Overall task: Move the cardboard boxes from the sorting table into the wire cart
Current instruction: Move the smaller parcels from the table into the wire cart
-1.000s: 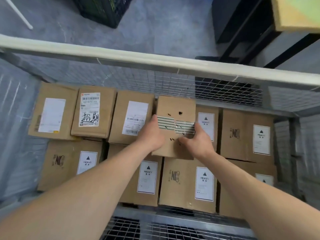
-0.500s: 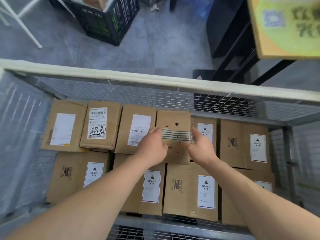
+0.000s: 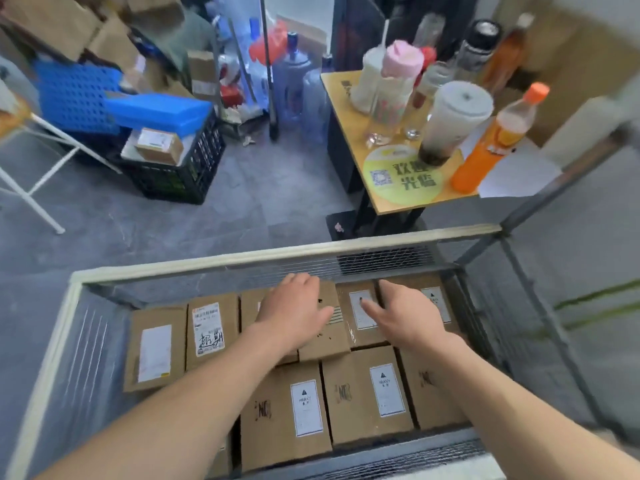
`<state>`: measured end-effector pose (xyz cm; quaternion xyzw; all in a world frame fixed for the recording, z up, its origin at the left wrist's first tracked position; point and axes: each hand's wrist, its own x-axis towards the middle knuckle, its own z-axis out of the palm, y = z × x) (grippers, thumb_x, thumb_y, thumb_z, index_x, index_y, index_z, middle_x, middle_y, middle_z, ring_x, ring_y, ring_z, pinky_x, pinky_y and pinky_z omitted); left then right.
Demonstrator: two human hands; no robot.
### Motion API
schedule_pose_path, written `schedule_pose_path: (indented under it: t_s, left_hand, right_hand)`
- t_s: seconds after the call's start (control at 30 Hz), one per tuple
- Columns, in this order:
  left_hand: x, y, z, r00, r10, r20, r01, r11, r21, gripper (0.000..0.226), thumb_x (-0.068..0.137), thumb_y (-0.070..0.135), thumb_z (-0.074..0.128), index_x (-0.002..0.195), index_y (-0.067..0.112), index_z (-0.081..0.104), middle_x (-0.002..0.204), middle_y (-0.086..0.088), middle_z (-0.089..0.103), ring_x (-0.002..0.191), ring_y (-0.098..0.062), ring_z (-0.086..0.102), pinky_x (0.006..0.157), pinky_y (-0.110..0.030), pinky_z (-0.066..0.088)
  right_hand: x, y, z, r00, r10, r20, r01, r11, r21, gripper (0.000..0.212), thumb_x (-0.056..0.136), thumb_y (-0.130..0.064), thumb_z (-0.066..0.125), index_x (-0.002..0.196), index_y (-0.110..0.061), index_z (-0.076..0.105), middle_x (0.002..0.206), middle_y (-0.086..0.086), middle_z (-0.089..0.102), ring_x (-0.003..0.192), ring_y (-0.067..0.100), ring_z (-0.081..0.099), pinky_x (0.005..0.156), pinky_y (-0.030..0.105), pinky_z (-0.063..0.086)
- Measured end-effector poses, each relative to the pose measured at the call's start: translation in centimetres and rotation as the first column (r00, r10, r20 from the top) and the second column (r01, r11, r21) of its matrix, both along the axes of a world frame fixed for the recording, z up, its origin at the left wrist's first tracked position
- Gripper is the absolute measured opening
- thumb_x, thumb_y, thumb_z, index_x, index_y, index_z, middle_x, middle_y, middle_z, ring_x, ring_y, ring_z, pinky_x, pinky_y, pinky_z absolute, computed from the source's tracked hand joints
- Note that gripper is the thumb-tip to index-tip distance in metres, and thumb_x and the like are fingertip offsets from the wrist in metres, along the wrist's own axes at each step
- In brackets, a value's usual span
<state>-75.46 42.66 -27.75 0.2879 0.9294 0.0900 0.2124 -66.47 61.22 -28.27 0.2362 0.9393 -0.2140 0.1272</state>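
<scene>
The wire cart (image 3: 311, 252) fills the lower half of the head view, packed with several labelled cardboard boxes in two rows. A small brown box with a striped label (image 3: 330, 332) lies on top in the back row. My left hand (image 3: 294, 308) rests flat on its left part, fingers straight. My right hand (image 3: 405, 311) hovers just to the right, over a box with a white label (image 3: 360, 311), fingers spread and loose, holding nothing.
Beyond the cart stands a small yellow table (image 3: 349, 109) crowded with cups and an orange bottle (image 3: 495, 140). A black crate (image 3: 180, 174) with a small box, blue crates (image 3: 76, 95) and water jugs sit on the grey floor behind.
The view has tilted up, showing the room. Both hands let go of the striped-label box's sides; the left now lies flat on it and the right has drawn off to the right.
</scene>
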Motion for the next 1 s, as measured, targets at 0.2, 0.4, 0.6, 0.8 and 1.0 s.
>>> schedule_pose_path:
  t_s: [0.2, 0.4, 0.6, 0.8, 1.0]
  left_hand:
    - [2.0, 4.5, 8.6, 0.973, -0.189, -0.135, 0.203, 0.974, 0.098, 0.047, 0.095, 0.055, 0.052, 0.126, 0.019, 0.051, 0.135, -0.001, 0.054, 0.128, -0.023, 0.045, 0.103, -0.043, 0.042]
    - [6.4, 8.9, 14.3, 0.915, -0.315, -0.251, 0.363, 0.915, 0.177, 0.057, 0.095, 0.058, 0.051, 0.138, 0.021, 0.047, 0.139, 0.003, 0.052, 0.130, -0.020, 0.043, 0.106, -0.044, 0.041]
    - [12.4, 11.4, 18.1, 0.857, -0.404, -0.320, 0.476, 0.859, 0.190, 0.060, 0.095, 0.059, 0.049, 0.139, 0.018, 0.046, 0.142, 0.002, 0.051, 0.133, -0.019, 0.043, 0.105, -0.041, 0.042]
    - [20.6, 13.2, 21.4, 0.794, -0.463, -0.394, 0.573, 0.786, 0.233, 0.061, 0.095, 0.061, 0.051, 0.138, 0.018, 0.048, 0.140, 0.000, 0.054, 0.132, -0.019, 0.047, 0.103, -0.039, 0.043]
    - [26.9, 14.5, 23.7, 0.737, -0.522, -0.429, 0.653, 0.712, 0.256, 0.063, 0.096, 0.062, 0.048, 0.139, 0.016, 0.047, 0.143, -0.001, 0.051, 0.136, -0.020, 0.043, 0.105, -0.041, 0.042]
  right_hand:
    - [5.2, 2.3, 9.0, 0.983, -0.138, -0.121, 0.154, 0.979, 0.131, 0.047, 0.093, -0.060, 0.052, 0.122, -0.022, 0.058, 0.119, 0.000, 0.069, 0.102, 0.021, 0.064, 0.075, 0.033, 0.047]
    - [11.9, 4.6, 14.8, 0.955, -0.253, -0.151, 0.282, 0.935, 0.214, 0.039, 0.095, -0.062, 0.046, 0.095, -0.024, 0.052, 0.096, -0.005, 0.060, 0.095, 0.024, 0.060, 0.070, 0.037, 0.044]
    - [19.4, 5.8, 18.2, 0.910, -0.359, -0.209, 0.404, 0.882, 0.243, 0.043, 0.094, -0.065, 0.044, 0.095, -0.023, 0.052, 0.101, -0.002, 0.062, 0.095, 0.025, 0.060, 0.072, 0.038, 0.044]
    - [27.7, 5.7, 20.8, 0.858, -0.433, -0.276, 0.497, 0.837, 0.230, 0.062, 0.094, -0.069, 0.044, 0.128, -0.018, 0.056, 0.130, 0.002, 0.063, 0.119, 0.025, 0.059, 0.092, 0.040, 0.049]
    - [34.5, 5.6, 23.4, 0.826, -0.492, -0.274, 0.559, 0.778, 0.286, 0.051, 0.094, -0.068, 0.044, 0.107, -0.020, 0.055, 0.112, 0.000, 0.062, 0.107, 0.025, 0.059, 0.074, 0.036, 0.042]
